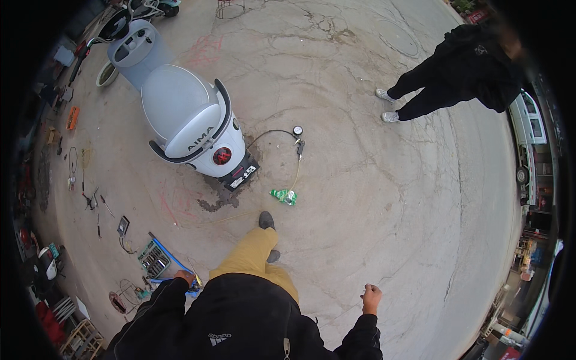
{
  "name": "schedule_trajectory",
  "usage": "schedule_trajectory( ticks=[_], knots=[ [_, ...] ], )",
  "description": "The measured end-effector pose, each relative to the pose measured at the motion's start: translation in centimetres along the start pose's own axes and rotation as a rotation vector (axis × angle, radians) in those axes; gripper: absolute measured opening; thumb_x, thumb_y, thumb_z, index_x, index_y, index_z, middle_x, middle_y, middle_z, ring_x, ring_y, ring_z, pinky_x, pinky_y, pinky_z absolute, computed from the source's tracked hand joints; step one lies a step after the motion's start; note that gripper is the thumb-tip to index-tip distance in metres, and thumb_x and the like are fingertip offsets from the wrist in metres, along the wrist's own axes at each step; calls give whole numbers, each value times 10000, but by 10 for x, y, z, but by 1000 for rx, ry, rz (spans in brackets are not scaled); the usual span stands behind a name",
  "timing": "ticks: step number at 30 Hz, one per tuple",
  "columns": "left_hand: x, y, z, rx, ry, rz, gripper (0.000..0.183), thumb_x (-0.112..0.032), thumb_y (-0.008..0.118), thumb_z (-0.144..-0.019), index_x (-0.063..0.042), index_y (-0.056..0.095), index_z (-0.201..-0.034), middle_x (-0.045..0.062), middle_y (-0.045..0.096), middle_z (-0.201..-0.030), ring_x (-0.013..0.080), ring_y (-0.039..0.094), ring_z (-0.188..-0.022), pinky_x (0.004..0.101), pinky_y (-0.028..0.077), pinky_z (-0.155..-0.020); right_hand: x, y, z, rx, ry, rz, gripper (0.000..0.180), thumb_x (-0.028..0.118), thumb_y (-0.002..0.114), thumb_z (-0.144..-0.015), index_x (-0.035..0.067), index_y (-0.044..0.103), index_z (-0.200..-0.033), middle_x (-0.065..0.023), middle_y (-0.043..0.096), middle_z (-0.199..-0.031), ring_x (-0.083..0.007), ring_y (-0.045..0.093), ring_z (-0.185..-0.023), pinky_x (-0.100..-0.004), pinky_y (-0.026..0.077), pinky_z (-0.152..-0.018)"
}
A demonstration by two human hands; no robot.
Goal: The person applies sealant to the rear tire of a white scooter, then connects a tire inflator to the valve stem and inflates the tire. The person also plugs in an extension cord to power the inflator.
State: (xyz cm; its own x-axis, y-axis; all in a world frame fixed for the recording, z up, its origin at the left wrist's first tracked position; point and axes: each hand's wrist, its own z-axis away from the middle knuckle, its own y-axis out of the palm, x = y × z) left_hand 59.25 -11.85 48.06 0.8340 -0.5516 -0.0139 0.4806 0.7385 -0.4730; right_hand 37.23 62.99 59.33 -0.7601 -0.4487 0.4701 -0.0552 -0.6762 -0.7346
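Note:
My left hand [185,277] hangs at the lower left beside my jacket; tools lie on the ground beneath it, and whether it grips anything is unclear. On the other side, my right hand [371,298] is held out over bare concrete, its fingers curled; what is inside them cannot be made out. Ahead of me stands a white AIMA electric scooter [180,108]. By its rear wheel, a tyre inflator with a round gauge [297,131] lies on the concrete, joined to a black hose and a thin yellowish hose. That yellowish hose passes by a green plastic bottle [284,196] near my shoe.
A person in black [454,72] stands at the upper right. To the left lie an open socket set [154,259], a blue-handled tool [168,252], a meter with leads [123,226], a screwdriver [107,204] and an orange box [72,118]. A truck [531,153] is at the right edge.

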Motion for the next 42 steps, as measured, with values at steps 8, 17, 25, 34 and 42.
schedule_trajectory(
  ticks=[8,17,25,34,42],
  knots=[
    [-154,31,-59,-328,194,344,390,-445,729,-874,-67,798,-940,201,761,-921,382,735,-919,463,581,-851,232,125,-87,420,-319,230,315,225,677,-950,-83,730,-987,-78,663,-756,-149,627,-639,-329,579,-597],
    [-368,-21,-89,-358,177,1431,374,-350,706,-988,-28,702,-1177,90,743,-923,166,703,-786,316,566,-710,336,270,-82,985,-692,538,315,265,689,-955,-47,730,-931,-102,676,-705,-164,651,-658,-347,523,-601],
    [-424,112,-38,-439,-137,1575,354,-270,723,-989,4,688,-1211,78,727,-910,133,673,-756,285,572,-721,335,322,-182,1167,-855,854,322,334,676,-925,27,761,-971,-200,742,-866,-370,719,-841,-447,554,-768],
    [-549,236,-159,-180,24,903,335,-257,722,-963,-29,706,-1208,136,748,-855,250,733,-776,355,573,-726,254,381,-273,1240,-25,407,216,208,685,-992,-3,720,-960,-11,624,-738,-105,587,-681,-308,551,-693],
    [-599,217,-245,-131,423,790,403,-251,714,-959,-21,644,-1282,181,706,-1100,340,700,-953,427,557,-807,236,486,-349,1097,367,102,204,218,674,-1016,44,679,-910,2,580,-756,-105,557,-660,-313,551,-716]
  ],
)
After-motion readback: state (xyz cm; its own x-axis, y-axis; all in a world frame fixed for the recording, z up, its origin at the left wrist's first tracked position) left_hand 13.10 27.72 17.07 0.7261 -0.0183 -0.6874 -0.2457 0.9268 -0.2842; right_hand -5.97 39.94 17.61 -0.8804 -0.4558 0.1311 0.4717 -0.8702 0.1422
